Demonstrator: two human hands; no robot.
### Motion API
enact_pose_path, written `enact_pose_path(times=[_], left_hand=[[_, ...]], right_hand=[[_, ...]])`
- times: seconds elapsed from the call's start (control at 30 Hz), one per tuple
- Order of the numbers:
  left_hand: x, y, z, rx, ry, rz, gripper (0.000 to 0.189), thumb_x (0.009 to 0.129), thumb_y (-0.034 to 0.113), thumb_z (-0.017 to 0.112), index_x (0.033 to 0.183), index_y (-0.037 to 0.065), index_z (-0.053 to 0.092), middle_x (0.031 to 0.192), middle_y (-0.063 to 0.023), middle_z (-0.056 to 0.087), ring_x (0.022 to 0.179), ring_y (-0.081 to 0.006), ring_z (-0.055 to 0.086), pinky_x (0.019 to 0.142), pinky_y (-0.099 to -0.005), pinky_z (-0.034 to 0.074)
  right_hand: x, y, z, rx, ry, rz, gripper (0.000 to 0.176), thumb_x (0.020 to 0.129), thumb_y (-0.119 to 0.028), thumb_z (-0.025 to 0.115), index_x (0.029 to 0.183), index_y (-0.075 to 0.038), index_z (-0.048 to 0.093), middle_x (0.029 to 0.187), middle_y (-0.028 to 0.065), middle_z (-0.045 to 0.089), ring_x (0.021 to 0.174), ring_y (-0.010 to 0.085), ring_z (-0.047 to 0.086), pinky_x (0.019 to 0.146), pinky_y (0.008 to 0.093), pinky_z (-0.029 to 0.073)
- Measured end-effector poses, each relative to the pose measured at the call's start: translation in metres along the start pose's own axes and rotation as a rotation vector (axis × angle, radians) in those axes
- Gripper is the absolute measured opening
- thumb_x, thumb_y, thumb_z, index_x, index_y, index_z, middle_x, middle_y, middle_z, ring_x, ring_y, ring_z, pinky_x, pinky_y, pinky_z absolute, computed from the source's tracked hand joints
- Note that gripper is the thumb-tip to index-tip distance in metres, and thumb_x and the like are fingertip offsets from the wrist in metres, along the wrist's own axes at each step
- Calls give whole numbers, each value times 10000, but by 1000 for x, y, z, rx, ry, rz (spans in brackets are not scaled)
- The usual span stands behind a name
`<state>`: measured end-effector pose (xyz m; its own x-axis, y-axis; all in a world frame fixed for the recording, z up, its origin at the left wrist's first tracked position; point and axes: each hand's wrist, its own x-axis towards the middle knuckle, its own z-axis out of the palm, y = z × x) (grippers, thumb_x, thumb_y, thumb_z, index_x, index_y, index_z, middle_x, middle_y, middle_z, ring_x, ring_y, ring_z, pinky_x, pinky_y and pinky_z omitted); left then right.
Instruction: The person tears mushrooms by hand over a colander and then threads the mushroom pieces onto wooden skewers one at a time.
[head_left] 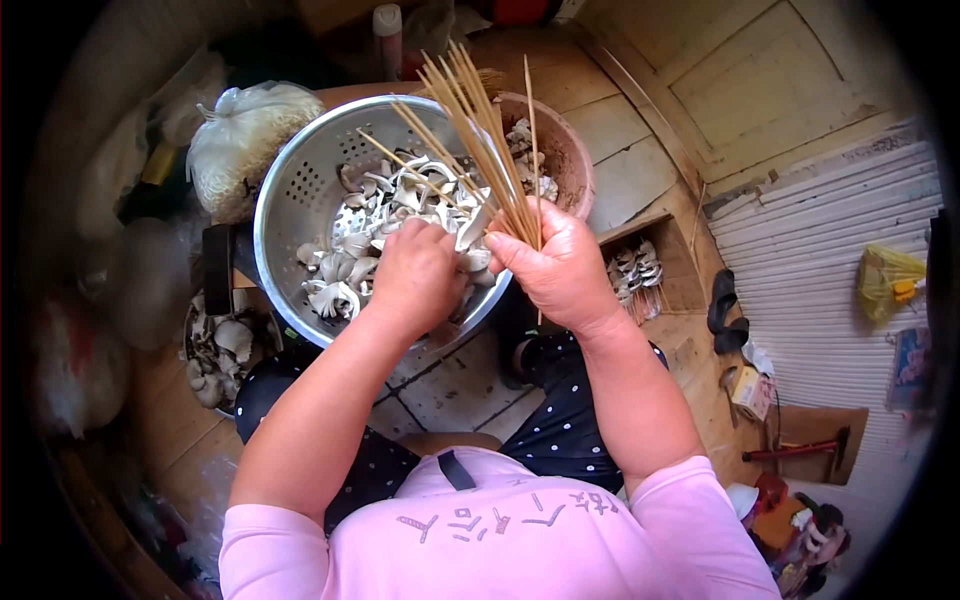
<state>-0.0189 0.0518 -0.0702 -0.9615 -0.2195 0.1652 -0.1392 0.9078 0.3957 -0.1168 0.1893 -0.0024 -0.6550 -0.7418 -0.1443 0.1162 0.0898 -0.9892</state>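
Note:
My right hand (550, 262) is closed around a bundle of thin wooden skewers (480, 130) that fans upward. One skewer stands apart from the bundle, its lower end showing below the hand. Torn grey-white oyster mushrooms (345, 262) fill part of a perforated metal colander (290, 215) in front of me. Over these pieces my left hand (415, 268) reaches down with curled fingers. Its fingertips are hidden, so what they grip cannot be made out.
Behind the colander is a pink basin (575, 170) with more mushrooms. A box (675, 250) at right holds mushrooms on skewers. At left are a bowl of mushrooms (235, 340) and a filled plastic bag (245, 135). Dark slippers (725, 305) lie by the right wall.

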Motion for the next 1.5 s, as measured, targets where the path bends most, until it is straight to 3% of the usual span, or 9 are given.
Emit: enact_pose_path(times=[0.27, 0.37, 0.43, 0.53, 0.57, 0.73, 0.9, 1.17, 1.5], left_hand=[[5, 2, 17, 156, 31, 32, 181, 747, 168, 601, 893, 78, 661, 895, -62, 610, 985, -252, 538, 889, -397, 382], [12, -2, 7, 150, 80, 17, 195, 765, 164, 582, 900, 54, 668, 889, -77, 643, 910, -264, 577, 828, -385, 421], [22, -7, -12, -364, -67, -303, 250, 811, 143, 576, 1042, 66, 633, 888, -80, 651, 818, -258, 611, 753, -347, 468], [26, -21, -39, -1270, 154, -684, 227, 867, 178, 541, 1017, 31, 628, 813, -55, 647, 781, -163, 620, 731, -318, 495], [25, -29, -43, -1461, 202, -719, 221, 867, 199, 543, 983, 30, 626, 820, -74, 660, 791, -179, 635, 742, -330, 507], [18, -45, -59, -1829, 189, -718, 320, 919, 258, 443, 970, 2, 626, 899, -136, 693, 838, -249, 686, 823, -386, 535], [12, -39, -72, -1927, 254, -654, 189, 907, 180, 564, 1002, 18, 588, 853, -95, 654, 805, -225, 664, 786, -376, 556], [8, -47, -83, -1887, 395, -774, 201, 941, 176, 542, 999, -4, 609, 850, -98, 661, 767, -218, 662, 747, -368, 562], [8, -47, -80, -1673, 362, -718, 173, 895, 159, 639, 968, 6, 604, 809, -94, 666, 692, -182, 663, 660, -326, 574]], right_hand=[[-1, 1, -5, -13, -17, -7, 187, 867, -71, 618, 1033, 5, 580, 807, 12, 614, 685, 68, 571, 638, 230, 491], [-3, 0, -7, 7, 17, -31, 206, 863, -77, 624, 1044, 10, 581, 805, 20, 623, 689, 73, 585, 644, 231, 494], [-4, -5, -11, -62, 38, -14, 205, 863, -96, 622, 1030, 19, 592, 794, 27, 634, 690, 78, 597, 649, 242, 498], [-7, -8, -17, -132, 11, 11, 199, 861, -119, 619, 1001, 22, 602, 787, 37, 647, 696, 90, 608, 655, 260, 499], [-7, -9, -19, -147, -30, 26, 142, 883, -71, 634, 1002, -14, 583, 797, -1, 604, 693, 68, 571, 645, 215, 470], [-7, -3, -18, -167, -99, 48, 136, 895, -83, 623, 1005, -15, 581, 788, -7, 602, 701, 67, 559, 667, 215, 468], [-5, -4, -11, -110, -87, 50, 158, 860, -85, 622, 985, 11, 613, 790, 25, 641, 705, 94, 594, 675, 248, 488], [-4, -5, -8, -179, -100, 97, 123, 890, -83, 625, 991, -23, 588, 797, -4, 613, 711, 67, 567, 676, 216, 469], [0, 1, -10, -162, -107, 98, 201, 872, -81, 632, 1047, 11, 598, 854, 22, 645, 724, 75, 597, 686, 232, 497]])
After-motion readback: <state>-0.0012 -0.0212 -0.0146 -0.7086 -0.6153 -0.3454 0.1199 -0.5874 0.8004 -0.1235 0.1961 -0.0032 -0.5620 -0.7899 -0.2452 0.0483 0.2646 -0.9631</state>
